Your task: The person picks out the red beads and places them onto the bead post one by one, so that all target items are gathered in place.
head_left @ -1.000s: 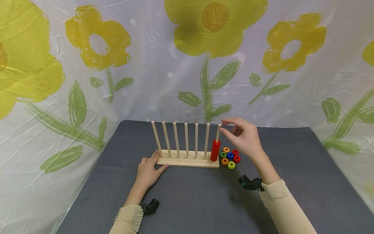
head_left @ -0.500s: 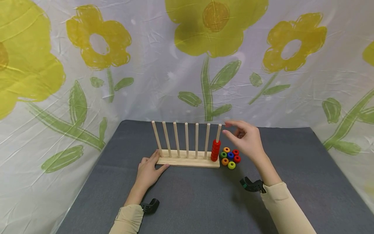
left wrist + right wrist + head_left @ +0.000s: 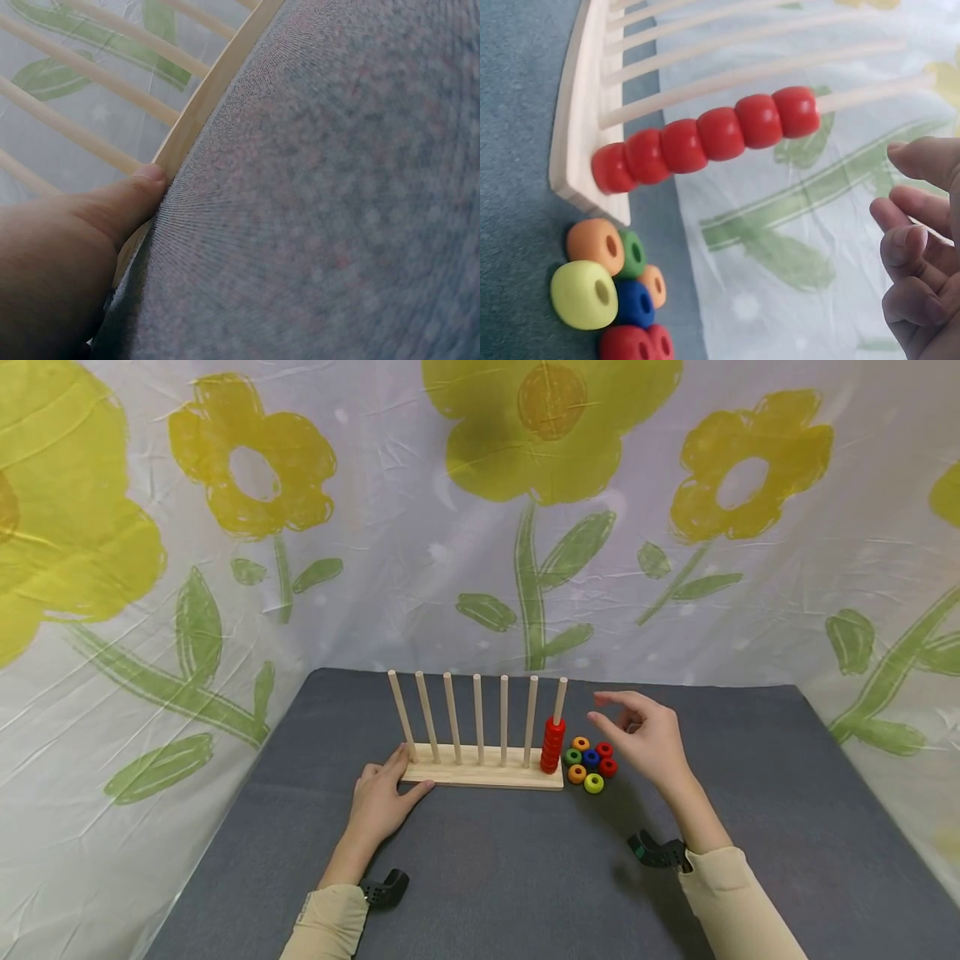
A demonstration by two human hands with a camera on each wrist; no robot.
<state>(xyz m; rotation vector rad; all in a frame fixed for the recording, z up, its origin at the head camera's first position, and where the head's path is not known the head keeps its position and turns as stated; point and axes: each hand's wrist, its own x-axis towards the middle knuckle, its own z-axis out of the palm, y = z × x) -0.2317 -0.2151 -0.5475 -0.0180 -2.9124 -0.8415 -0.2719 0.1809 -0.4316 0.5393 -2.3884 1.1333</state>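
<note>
A wooden peg rack (image 3: 480, 768) stands on the dark cloth, with several upright pegs on its base. Red beads (image 3: 552, 746) are stacked on the rightmost peg, its top bare above them. My left hand (image 3: 381, 800) holds the rack's left end, thumb along the front edge and fingers at the end. In the left wrist view the thumb (image 3: 120, 206) touches the base's edge. To the right of the red stack, my right hand (image 3: 643, 732) is in the air with nothing in it, its thumb and index finger apart. The right wrist view shows its fingers loosely bent.
Loose beads lie just right of the rack: yellow (image 3: 594, 783), blue (image 3: 591, 759), green (image 3: 573, 757), orange (image 3: 577, 774) and red (image 3: 607, 767). A dark cloth (image 3: 480, 877) covers the table. Behind it hangs a flower-printed sheet (image 3: 390, 568).
My right hand has moved right and slightly down, away from the top of the rightmost peg. The left hand, rack and loose beads look unmoved.
</note>
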